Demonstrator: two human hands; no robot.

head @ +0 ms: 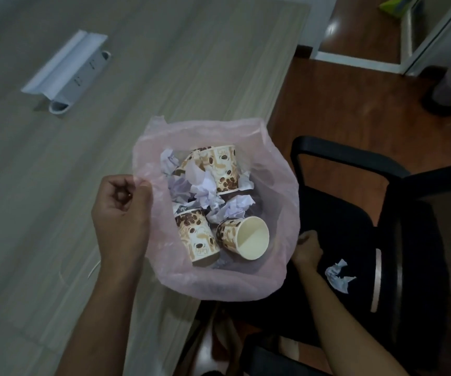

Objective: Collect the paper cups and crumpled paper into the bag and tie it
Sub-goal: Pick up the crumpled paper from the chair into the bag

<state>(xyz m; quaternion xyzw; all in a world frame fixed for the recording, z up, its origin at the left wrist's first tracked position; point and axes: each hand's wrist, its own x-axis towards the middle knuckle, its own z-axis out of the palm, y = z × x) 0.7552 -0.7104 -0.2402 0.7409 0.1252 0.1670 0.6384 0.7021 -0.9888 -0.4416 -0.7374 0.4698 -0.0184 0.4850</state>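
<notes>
A translucent pink plastic bag (273, 185) is held wide open over the table's right edge. Inside lie several coffee-bean-print paper cups (197, 234) and several balls of crumpled white paper (205, 185). One cup (246, 237) lies on its side with its white mouth facing up and right. My left hand (121, 213) pinches the bag's left rim in curled fingers. My right hand (307, 248) grips the bag's right rim. One more crumpled paper (337, 275) lies on the black seat of the office chair (354, 240), outside the bag.
The pale wood-grain table (56, 185) fills the left half, with a raised white socket box (67, 74) in it. The black chair with its armrest (341, 156) stands to the right on a brown wooden floor (341, 104). A white door frame is at the top right.
</notes>
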